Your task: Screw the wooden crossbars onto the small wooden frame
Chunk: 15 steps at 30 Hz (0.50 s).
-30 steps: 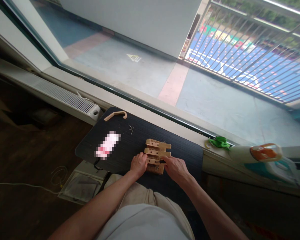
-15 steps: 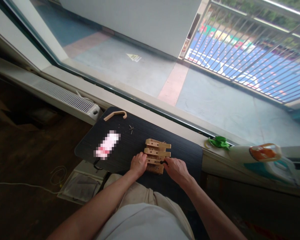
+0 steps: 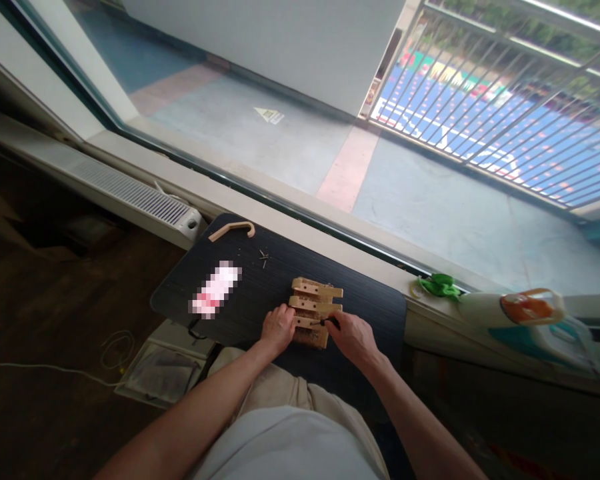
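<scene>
Both forearms reach forward from the bottom corners of the view and converge over the dark counter, on either side of the slatted wooden piece. That piece lies on the counter ahead of the person, right of its middle, with three pale bars across a rougher brown body and dark holes in the bars.

The left arm runs up and to the right. Its hand rests back upward, knuckles bent, fingers curled and clamped on the left end of the nearest bar; the thumb is hard to make out.

The right arm slants up and to the left. Its hand is turned inward at the other end of the same bar, fingers drawn together and closed around a thin, dark-handled tool. The tool points left, lying low along that bar; whether its tip sits in a hole is too small to tell.

Farther off, at the counter's back left, lie a hooked wooden piece and a few small metal pins, near a pixelated pink-and-white object.
</scene>
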### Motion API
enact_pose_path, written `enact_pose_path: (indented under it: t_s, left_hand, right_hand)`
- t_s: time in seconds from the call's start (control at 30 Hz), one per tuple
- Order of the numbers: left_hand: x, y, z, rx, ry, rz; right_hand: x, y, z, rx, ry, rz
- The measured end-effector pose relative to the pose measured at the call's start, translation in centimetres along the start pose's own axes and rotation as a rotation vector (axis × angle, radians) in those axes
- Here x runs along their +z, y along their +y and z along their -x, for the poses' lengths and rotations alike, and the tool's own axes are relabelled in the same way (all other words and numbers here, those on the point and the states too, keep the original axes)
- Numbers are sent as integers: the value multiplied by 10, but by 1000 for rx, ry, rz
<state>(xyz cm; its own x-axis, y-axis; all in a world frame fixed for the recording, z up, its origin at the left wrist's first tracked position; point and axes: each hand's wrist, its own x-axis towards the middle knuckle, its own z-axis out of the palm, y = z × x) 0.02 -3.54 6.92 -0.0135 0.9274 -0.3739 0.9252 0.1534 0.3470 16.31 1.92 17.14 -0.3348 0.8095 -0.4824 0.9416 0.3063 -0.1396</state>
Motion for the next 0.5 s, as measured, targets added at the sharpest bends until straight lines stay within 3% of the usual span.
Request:
enact_pose_path:
  t_s: [0.17,0.5]
  left_hand:
    - [-1,0,0,-6,-12,-2]
    - [-4,2,-1,-15,-35,-2]
  right_hand:
    - [11,9,8,28,101,-163]
    - [22,11,15,34,55,-211]
